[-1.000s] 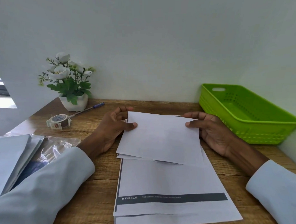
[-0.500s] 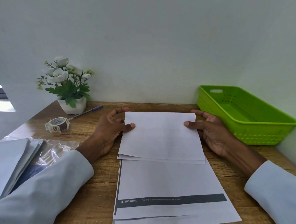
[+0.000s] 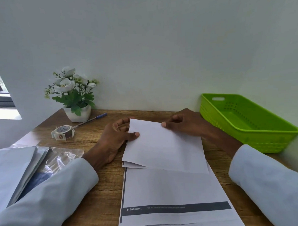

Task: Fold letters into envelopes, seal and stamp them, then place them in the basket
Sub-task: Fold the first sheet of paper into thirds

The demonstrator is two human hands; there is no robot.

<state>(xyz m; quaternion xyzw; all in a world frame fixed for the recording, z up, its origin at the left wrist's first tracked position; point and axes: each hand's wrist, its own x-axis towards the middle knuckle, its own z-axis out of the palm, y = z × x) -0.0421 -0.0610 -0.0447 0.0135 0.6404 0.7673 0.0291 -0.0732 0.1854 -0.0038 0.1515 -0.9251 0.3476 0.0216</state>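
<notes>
Readable: "END GOAL" in white capitals, beside a small white square, on the dark grey band (image 3: 175, 208) across the lower part of the printed sheet (image 3: 172, 188) lying flat on the wooden desk (image 3: 101, 207). Further along the same band, a line of smaller pale print, too blurred to read. Printing on the tape roll (image 3: 63, 132) illegible.

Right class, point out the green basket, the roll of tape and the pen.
green basket (image 3: 279, 143): head view, front outer wall.
roll of tape (image 3: 63, 131): head view, top of the roll.
pen (image 3: 101, 115): head view, blue cap end.
</notes>
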